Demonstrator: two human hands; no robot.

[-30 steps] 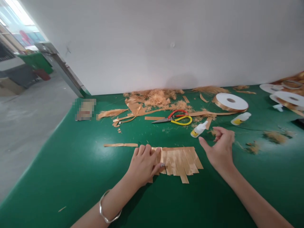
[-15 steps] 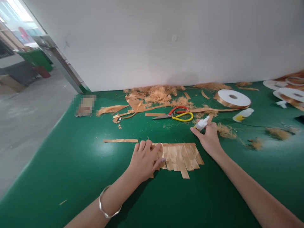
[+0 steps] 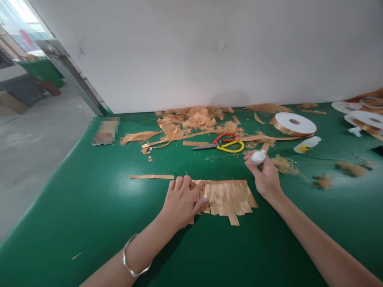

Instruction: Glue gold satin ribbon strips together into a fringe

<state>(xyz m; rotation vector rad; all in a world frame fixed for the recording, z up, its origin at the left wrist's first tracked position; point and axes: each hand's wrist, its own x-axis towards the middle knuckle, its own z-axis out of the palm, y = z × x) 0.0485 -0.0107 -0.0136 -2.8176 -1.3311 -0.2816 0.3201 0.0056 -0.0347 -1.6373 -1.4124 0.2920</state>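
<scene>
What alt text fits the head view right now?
A person's left hand rests on a fringe of tan strips on a green table while the right hand holds a small white bottle. Red-and-yellow-handled scissors lie farther back.

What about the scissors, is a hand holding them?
No, the scissors lie on the green table, and the right hand holds a small white bottle instead.

This looks like a craft workshop. Scissors [image 3: 214, 146], a ribbon spool [image 3: 305, 124] and loose tan fibre [image 3: 200, 118] litter the green table [image 3: 89, 203]; a green bin [image 3: 42, 71] and grey floor [image 3: 67, 109] show at upper left.
</scene>
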